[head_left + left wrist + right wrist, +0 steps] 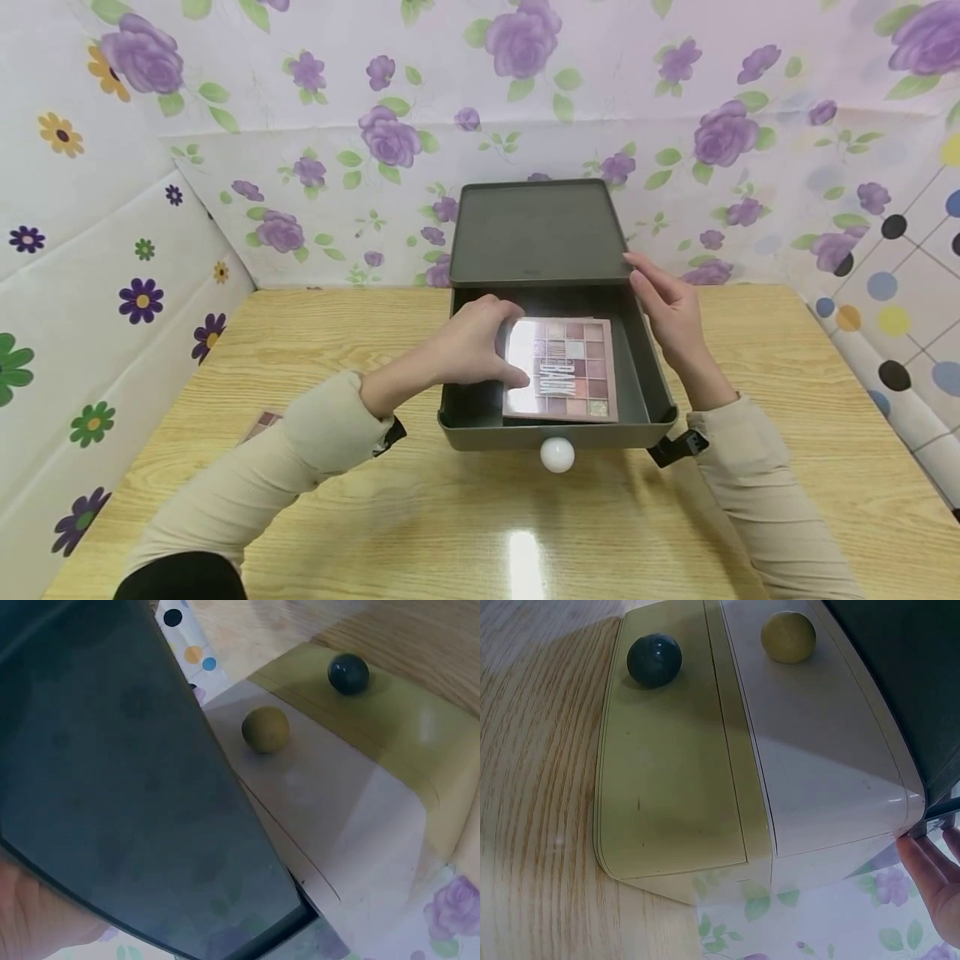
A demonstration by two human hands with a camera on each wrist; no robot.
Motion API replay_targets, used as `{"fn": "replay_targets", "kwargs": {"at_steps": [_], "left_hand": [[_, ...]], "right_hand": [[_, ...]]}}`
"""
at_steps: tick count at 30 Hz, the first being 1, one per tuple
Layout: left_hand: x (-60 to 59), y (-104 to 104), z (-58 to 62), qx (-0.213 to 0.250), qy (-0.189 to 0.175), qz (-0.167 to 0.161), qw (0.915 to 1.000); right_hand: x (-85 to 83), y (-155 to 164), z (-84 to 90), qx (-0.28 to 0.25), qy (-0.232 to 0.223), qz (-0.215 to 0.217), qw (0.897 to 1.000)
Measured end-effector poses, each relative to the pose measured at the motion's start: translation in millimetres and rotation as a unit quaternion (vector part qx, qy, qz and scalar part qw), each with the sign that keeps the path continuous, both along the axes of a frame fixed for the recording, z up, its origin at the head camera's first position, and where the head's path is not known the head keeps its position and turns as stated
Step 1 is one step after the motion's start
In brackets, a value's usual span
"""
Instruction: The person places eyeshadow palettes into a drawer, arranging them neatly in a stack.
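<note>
Pink palette (564, 369) already lies in the open drawer (637, 367), our left hand (472, 346) gripping its edge while our right hand (667, 312) (fingers relaxed) steadies the cabinet (536, 233); releasing and closing remain.

Wooden table (787, 400), floral wallpaper backdrop (337, 100), dotted panel (900, 275) at right, second palette (262, 423) partly hidden behind left sleeve.
</note>
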State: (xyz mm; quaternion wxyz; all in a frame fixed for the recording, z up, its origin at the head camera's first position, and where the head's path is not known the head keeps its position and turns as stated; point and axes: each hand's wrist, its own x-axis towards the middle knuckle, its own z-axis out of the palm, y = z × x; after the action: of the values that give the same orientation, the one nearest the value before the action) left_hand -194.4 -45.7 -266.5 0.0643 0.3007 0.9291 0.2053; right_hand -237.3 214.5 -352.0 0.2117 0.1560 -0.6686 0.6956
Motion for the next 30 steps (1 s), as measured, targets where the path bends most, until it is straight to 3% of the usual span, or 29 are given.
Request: {"fn": "replay_targets", "kwargs": {"at_steps": [6,9,13,24,30], "left_hand": [[-2.0,-0.2,-1.5,-0.028,0.025,-0.005,0.9993],[-3.8,0.1,-1.6,-0.053,0.039,-0.036,0.9972],[-5.7,0.9,-0.8,-0.075,0.027,-0.063,0.9948],[-4.3,0.9,-2.4,-0.067,0.016,-0.101,0.9925],[-2.2,1.6,-1.0,-0.061,0.017,-0.094,0.9936]], "right_hand": [[0.7,-0.5,0.3,0.002,-0.005,0.003,1.000],[0.9,-0.7,0.2,0.004,-0.005,0.002,1.000],[0.6,-0.8,-0.3,0.003,-0.003,-0.001,1.000],[-1.2,-1.1,-1.1,-0.001,0.008,-0.006,1.000],[-1.1,-2.1,-0.5,-0.003,0.008,-0.006,1.000]]}}
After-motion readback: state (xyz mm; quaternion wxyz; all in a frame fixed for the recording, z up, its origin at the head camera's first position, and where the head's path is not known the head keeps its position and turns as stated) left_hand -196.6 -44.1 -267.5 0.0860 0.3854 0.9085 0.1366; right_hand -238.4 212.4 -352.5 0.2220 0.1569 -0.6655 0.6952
